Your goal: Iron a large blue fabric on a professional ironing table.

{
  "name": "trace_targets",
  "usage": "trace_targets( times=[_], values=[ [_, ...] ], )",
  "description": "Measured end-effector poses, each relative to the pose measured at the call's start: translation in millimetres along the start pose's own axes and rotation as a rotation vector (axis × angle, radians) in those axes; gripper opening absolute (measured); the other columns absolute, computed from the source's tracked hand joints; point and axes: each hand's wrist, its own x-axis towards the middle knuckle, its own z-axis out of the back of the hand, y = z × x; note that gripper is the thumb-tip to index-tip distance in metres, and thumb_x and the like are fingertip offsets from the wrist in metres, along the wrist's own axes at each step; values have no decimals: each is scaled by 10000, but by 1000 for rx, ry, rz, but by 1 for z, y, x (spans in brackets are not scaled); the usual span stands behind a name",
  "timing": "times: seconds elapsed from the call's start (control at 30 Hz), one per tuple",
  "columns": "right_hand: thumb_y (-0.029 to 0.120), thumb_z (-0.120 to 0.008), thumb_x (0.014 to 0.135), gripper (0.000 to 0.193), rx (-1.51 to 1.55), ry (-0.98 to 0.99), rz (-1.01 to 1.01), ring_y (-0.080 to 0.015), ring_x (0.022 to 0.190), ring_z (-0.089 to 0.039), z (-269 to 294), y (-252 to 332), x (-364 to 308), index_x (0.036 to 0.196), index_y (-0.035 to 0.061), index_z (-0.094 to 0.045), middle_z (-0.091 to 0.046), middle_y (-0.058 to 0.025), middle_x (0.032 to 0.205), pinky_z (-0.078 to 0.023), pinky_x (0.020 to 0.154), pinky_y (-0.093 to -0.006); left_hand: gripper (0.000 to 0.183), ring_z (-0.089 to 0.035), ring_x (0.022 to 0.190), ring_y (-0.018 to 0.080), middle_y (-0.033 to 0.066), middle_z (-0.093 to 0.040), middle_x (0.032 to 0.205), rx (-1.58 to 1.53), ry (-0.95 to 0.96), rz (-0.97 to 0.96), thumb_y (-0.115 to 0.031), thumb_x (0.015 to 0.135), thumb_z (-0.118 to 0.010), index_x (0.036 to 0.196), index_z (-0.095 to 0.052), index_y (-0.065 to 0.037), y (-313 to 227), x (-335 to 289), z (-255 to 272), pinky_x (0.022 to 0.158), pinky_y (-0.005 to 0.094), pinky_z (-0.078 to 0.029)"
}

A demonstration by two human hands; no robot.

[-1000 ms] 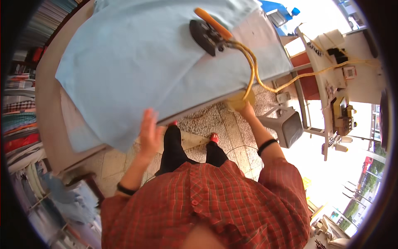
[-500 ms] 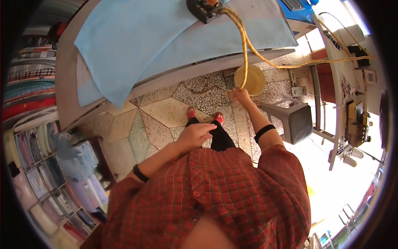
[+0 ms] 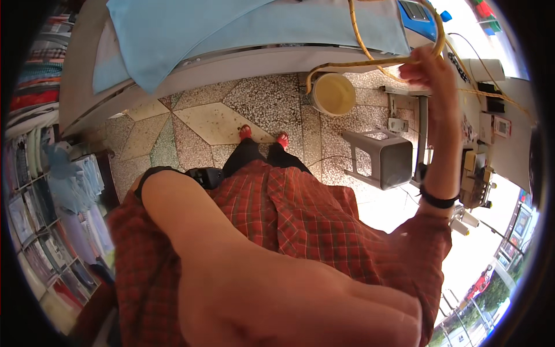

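My right hand is raised at the upper right, its fingers closed round a yellow braided hose. The hose loops above the hand, and a curved stretch of it hangs over the bucket's left side. My left hand is very large and close at the bottom of the view, with its back showing. Its fingertips are hidden, so I cannot tell whether it holds anything. Light blue cloth covers the grey-edged table at the top, one corner hanging over the near edge.
A pale yellow bucket stands on the patterned stone floor. Right of it is a grey stool, near a side table with machine parts. Shelves of folded cloth line the left side.
My right hand has risen and moved right from beside the bucket, lifting the hose. My left hand has come up from my waist, close to the camera. The iron has left the view.
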Motion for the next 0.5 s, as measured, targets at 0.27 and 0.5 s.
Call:
trace_targets(
  times=[0.27, 0.5],
  values=[
    [491, -537, 910, 417, -298, 137, -56, -102, 624, -648, 18, 26, 24, 981, 83, -584, -662, -53, 747, -466, 526, -214, 193, -585, 712, 286, 198, -583, 749, -92, 24, -408, -113, 961, -511, 991, -488, 77, 61, -16, -28, 569, 326, -530],
    [390, -593, 882, 326, -232, 171, -310, -158, 651, -682, 5, -79, 35, 996, 84, -598, -661, -70, 812, -502, 499, -256, 304, -575, 927, 247, 197, -540, 1061, -46, -9, -341, -168, 986, -450, 1144, -546, 73, 73, -21, -37, 740, 319, -512]
  ],
)
